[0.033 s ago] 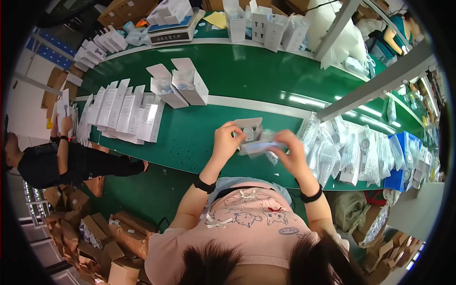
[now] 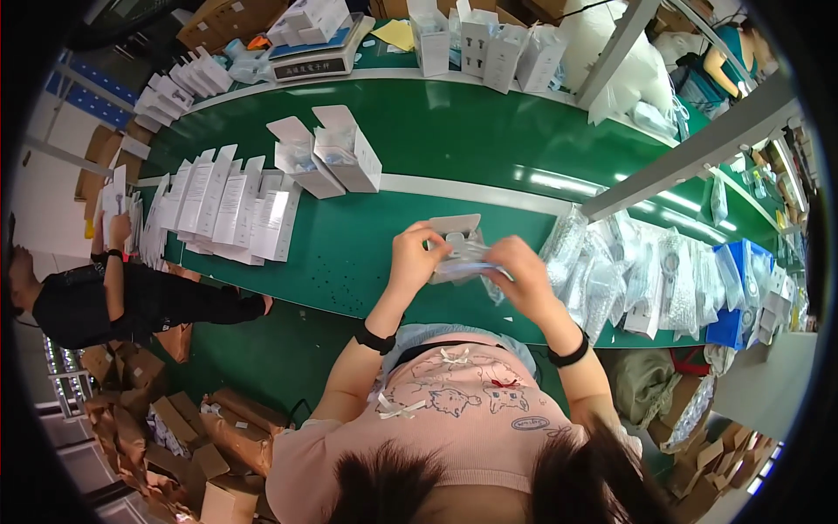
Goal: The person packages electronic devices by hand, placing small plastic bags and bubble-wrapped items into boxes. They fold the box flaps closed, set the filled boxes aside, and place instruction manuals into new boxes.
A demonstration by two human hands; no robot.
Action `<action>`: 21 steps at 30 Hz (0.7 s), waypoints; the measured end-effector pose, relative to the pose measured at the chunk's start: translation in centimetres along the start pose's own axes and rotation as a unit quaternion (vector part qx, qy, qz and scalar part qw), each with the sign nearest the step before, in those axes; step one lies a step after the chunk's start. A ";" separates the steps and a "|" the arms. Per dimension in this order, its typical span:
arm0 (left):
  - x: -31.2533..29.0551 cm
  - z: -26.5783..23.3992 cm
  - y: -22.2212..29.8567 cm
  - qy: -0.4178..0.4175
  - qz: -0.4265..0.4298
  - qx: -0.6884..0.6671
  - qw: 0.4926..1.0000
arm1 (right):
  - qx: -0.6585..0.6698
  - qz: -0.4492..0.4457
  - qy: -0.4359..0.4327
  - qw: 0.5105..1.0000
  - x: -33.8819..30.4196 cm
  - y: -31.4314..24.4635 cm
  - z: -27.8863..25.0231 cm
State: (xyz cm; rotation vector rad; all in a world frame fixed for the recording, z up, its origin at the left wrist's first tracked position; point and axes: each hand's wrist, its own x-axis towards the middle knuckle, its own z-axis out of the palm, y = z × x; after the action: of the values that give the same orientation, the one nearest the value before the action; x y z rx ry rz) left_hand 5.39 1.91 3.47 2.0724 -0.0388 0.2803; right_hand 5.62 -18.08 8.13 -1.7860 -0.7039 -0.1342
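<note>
Left hand (image 2: pixel 416 259) pinches the box (image 2: pixel 456 223) edge; right hand (image 2: pixel 525 276) pinches a clear packet (image 2: pixel 474 267). Right hand further left than before, closer over the box.

The right hand (image 2: pixel 526 272) was blurred, and the clear packet (image 2: pixel 472 267) at its fingers was too smeared for its contents to be told. The packet and the left hand (image 2: pixel 415 256) hid part of the small open box (image 2: pixel 457 224) and its lower interior. Dark specks (image 2: pixel 337 288) on the tabletop (image 2: pixel 358 236) were too small to identify, as was the print on the white boxes (image 2: pixel 202 203). Cloudy wrapping veiled the insides of the bubble-wrap bags (image 2: pixel 602 288), and the dark rim cut off a person (image 2: pixel 731 70) at upper right.
</note>
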 end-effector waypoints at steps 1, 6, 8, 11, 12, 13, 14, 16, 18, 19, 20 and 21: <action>0.0 0.0 -0.1 0.012 0.014 -0.010 1.000 | -0.104 -0.055 -0.091 0.989 0.6 0.3 0.6; -0.3 -0.3 0.0 0.002 -0.022 -0.023 0.999 | -0.272 -0.127 -0.260 0.918 1.1 1.0 1.5; -0.7 -0.1 -0.2 -0.007 -0.027 -0.009 1.000 | -0.291 -0.117 -0.278 0.908 0.9 0.8 2.1; -1.2 -0.6 -0.8 -0.010 -0.052 -0.035 0.998 | -0.337 -0.091 -0.303 0.887 0.1 0.6 2.9; -1.5 -0.8 -0.9 -0.019 -0.075 -0.070 0.995 | -0.289 -0.107 -0.256 0.916 -0.4 1.3 2.7; -1.7 -1.1 -1.0 -0.028 -0.096 -0.105 0.989 | -0.238 -0.121 -0.208 0.941 -1.0 2.1 2.7; -1.5 -1.7 -1.2 0.026 -0.039 -0.089 0.995 | -0.192 -0.128 -0.154 0.961 -1.6 3.0 2.5; -0.4 -5.4 -3.2 0.147 -0.021 -0.050 0.988 | -0.098 -0.049 -0.085 0.990 -2.4 4.6 3.1; 0.5 -11.4 -8.6 0.220 -0.034 0.165 0.961 | 0.103 0.110 0.055 0.987 -3.5 5.9 3.9; 1.0 -13.9 -11.7 0.257 -0.004 0.318 0.913 | 0.099 0.111 0.060 0.987 -3.8 7.0 4.5; 0.9 -16.5 -14.5 0.206 -0.036 0.420 0.883 | 0.073 0.126 0.001 0.989 -3.9 8.3 5.3; 1.6 -18.4 -16.1 0.145 -0.062 0.514 0.843 | 0.042 0.146 -0.051 0.987 -4.1 9.6 5.9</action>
State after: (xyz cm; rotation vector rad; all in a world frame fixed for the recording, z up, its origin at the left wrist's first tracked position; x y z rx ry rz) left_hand 5.90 25.91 -1.34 3.0479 0.5438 0.6306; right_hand 5.81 -15.94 -3.62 -1.8027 -0.5038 0.1840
